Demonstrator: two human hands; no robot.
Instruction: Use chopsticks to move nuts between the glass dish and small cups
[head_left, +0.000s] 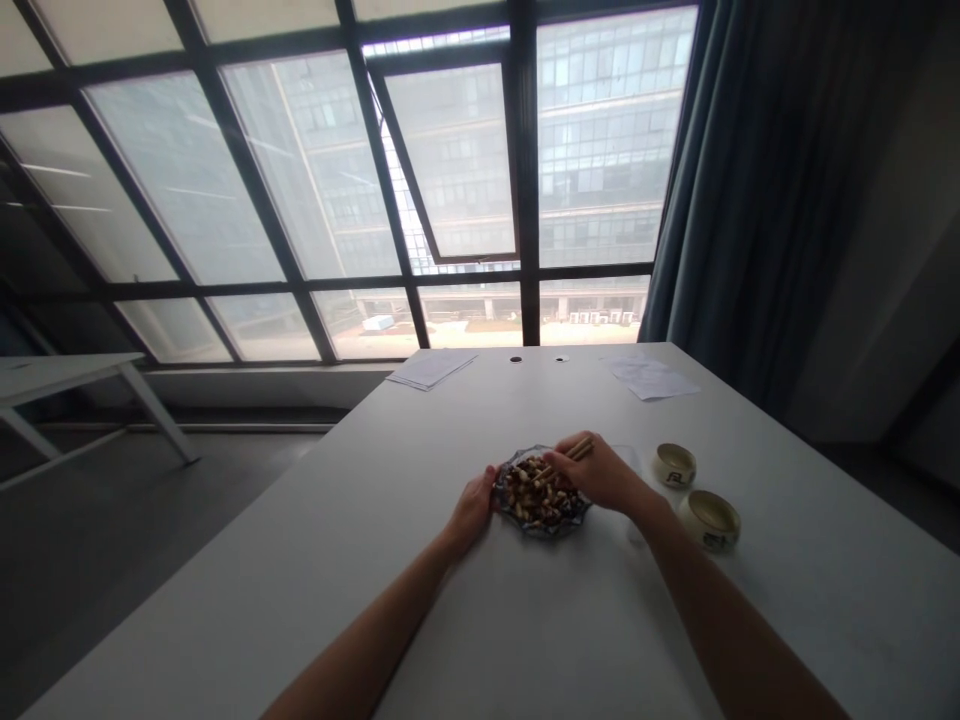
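A glass plate heaped with brown and pale nuts or beans sits on the white table in front of me. My left hand rests against the plate's left rim, fingers curled on it. My right hand is over the plate's right side, closed on a pair of wooden chopsticks whose tips point down into the heap.
Two small cream bowls stand to the right of the plate. Sheets of paper lie at the far edge. A large window is behind the table, a dark curtain at right, another table at left.
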